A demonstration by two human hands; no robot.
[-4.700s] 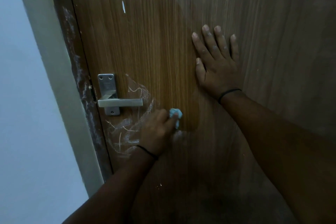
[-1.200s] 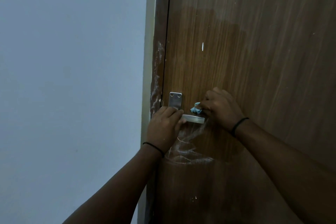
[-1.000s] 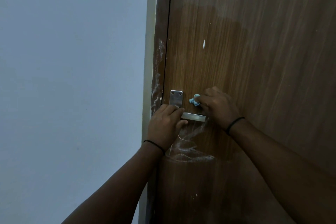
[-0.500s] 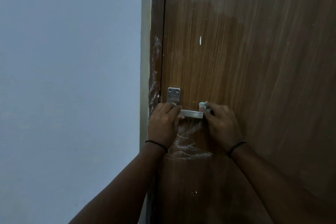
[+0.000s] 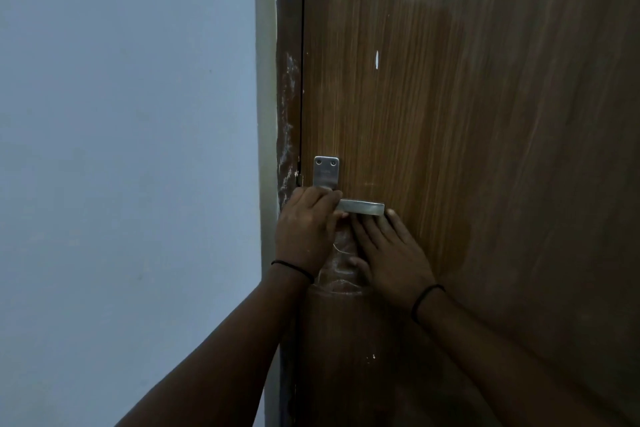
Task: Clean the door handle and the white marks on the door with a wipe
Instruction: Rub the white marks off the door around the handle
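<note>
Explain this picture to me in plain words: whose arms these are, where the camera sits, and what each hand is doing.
There is no machine here, only a person. The camera sits on their head and looks forward and down, so both arms reach in from below. The left hand grips the metal door handle near its plate on the wooden door. The right hand lies flat just under the lever, over the white marks. The wipe is not visible now; it may be under those fingers. One white fleck sits higher up.
</note>
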